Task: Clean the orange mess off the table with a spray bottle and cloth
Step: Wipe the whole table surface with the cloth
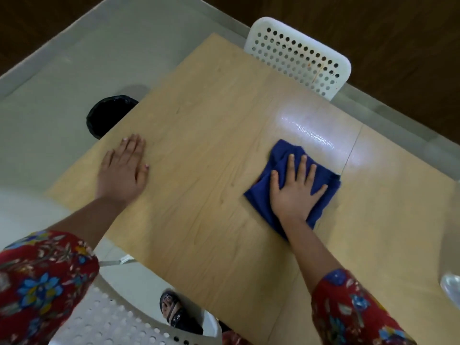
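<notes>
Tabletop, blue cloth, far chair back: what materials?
Tabletop: looks like light wood-grain laminate, smooth, semi-gloss; grain lines, a seam and glare show.
Blue cloth: soft fabric, matte; it folds and bunches.
Far chair back: probably white moulded plastic; round punched holes, rounded corners.

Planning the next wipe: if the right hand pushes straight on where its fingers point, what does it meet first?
The right hand, pressing the folded blue cloth, would first cross the wet shiny patch on the light wooden table; beyond, probably only the white perforated chair.
</notes>
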